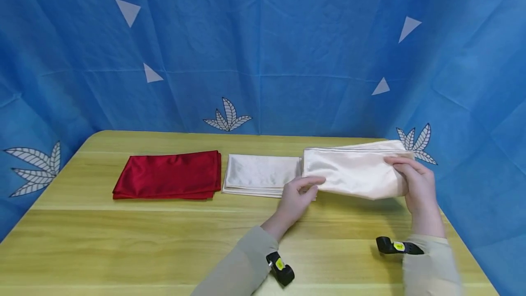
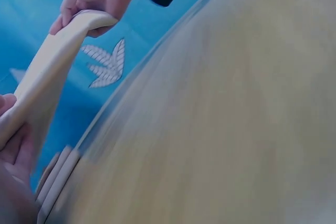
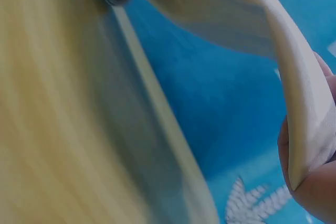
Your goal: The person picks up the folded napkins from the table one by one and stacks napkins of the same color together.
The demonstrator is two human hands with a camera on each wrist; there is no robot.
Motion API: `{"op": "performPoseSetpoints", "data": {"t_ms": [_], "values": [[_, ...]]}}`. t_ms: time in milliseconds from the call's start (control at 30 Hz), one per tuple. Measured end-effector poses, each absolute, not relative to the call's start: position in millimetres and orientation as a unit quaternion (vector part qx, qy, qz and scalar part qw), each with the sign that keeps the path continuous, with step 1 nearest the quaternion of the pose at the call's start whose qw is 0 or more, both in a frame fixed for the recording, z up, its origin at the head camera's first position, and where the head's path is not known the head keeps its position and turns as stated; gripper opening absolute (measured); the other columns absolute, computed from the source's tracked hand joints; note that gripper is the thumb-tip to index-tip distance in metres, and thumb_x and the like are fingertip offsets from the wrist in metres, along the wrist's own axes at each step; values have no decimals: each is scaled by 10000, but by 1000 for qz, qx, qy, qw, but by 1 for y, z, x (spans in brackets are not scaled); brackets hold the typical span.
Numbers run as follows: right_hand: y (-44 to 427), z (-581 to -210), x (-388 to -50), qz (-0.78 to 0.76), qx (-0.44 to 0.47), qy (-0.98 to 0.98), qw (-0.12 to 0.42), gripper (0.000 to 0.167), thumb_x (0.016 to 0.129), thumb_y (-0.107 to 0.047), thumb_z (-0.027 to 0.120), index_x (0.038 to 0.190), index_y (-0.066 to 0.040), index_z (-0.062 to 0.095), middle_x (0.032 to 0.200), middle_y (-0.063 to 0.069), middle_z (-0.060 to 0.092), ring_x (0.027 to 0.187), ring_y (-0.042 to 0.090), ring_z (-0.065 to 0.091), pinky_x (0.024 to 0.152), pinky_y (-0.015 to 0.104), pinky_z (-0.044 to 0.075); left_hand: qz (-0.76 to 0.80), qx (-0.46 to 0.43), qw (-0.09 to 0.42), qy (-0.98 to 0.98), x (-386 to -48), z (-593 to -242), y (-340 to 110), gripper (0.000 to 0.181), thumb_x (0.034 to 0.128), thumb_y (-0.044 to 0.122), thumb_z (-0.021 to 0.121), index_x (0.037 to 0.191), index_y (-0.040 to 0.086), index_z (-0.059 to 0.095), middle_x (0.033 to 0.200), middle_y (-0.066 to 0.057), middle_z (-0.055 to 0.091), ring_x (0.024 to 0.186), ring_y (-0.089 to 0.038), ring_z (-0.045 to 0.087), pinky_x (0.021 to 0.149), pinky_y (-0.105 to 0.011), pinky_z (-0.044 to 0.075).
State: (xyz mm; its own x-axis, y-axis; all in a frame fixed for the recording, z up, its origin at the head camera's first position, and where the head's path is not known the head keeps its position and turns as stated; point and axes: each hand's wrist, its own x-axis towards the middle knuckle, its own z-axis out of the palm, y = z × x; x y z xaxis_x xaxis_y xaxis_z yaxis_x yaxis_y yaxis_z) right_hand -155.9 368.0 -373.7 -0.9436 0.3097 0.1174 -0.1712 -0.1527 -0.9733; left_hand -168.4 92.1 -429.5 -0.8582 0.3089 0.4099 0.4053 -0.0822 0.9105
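A folded cream satin cloth is held up off the tabletop, on the right of the head view. My left hand pinches its lower left corner between thumb and fingers. At the other end, my right hand grips the right edge, thumb and fingers on opposite faces. From the left wrist, the cloth stretches between both hands as a folded band. In the right wrist view it sags in the middle. Just left of it, a folded white satin cloth lies flat, its right end partly covered.
A folded red satin cloth lies on the left of the wooden table. Blue curtain with leaf and triangle prints hangs close behind the table and along its sides. Black straps with cameras sit on both sleeves.
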Motion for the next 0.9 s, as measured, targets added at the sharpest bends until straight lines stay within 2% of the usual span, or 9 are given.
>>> {"op": "performPoseSetpoints", "data": {"t_ms": [167,300,367,533,600,733,767,800,900], "values": [[341,-384,-169,756,-25,-643,123,201,936,-45,582,1061,-49,739,1136,-61,620,1071,64,532,774,170,501,-684,-231,40,-691,-169,-416,57,235,903,-34,567,1112,-45,674,1128,-159,656,981,-206,608,866,-283,498],[318,-394,-177,734,33,-673,82,257,961,-77,558,1190,-43,670,1251,-52,541,1103,44,498,781,167,496,-680,-206,51,-702,-175,-414,27,236,904,-32,573,1117,-38,677,1115,-154,662,955,-218,600,873,-304,491],[307,-399,-180,714,53,-695,60,310,964,-90,561,1267,-54,617,1305,-50,492,893,9,542,674,139,485,-674,-192,56,-712,-178,-414,12,237,912,-22,571,1122,-31,679,1119,-147,664,953,-223,592,870,-311,485],[285,-409,-185,669,65,-740,12,459,946,-154,609,1389,-96,507,1424,21,387,789,36,527,609,169,480,-671,-159,62,-721,-184,-417,-23,241,935,2,550,1135,-27,681,1175,-140,646,1100,-230,564,920,-352,442],[278,-412,-187,654,72,-753,-3,499,944,-176,614,1416,-96,473,1452,71,365,995,89,526,722,206,507,-673,-152,68,-721,-187,-422,-34,239,942,12,550,1133,-9,691,1182,-119,648,1160,-210,544,948,-342,427],[267,-420,-189,650,96,-753,-33,533,949,-126,599,1449,-90,417,1521,74,296,1187,103,447,796,193,481,-664,-141,78,-731,-185,-420,-50,241,940,-5,545,1134,-26,685,1173,-140,652,1175,-228,546,974,-315,418],[265,-423,-190,661,102,-743,-41,546,947,-92,594,1457,-86,400,1527,71,283,1093,112,493,761,187,482,-660,-137,80,-734,-184,-419,-53,240,940,-5,545,1133,-29,685,1171,-144,653,1171,-228,550,971,-302,419],[262,-426,-191,673,109,-730,-50,563,947,-59,583,1468,-70,372,1549,70,238,1193,127,451,779,181,476,-656,-133,83,-738,-183,-418,-56,242,939,-6,543,1136,-36,680,1168,-152,653,1167,-235,555,970,-293,420],[259,-434,-191,708,111,-694,-67,609,936,7,567,1487,-42,310,1576,76,160,1358,206,288,799,160,464,-651,-113,68,-748,-182,-421,-63,248,943,9,544,1150,-32,675,1181,-147,648,1184,-239,543,987,-310,406]]}}
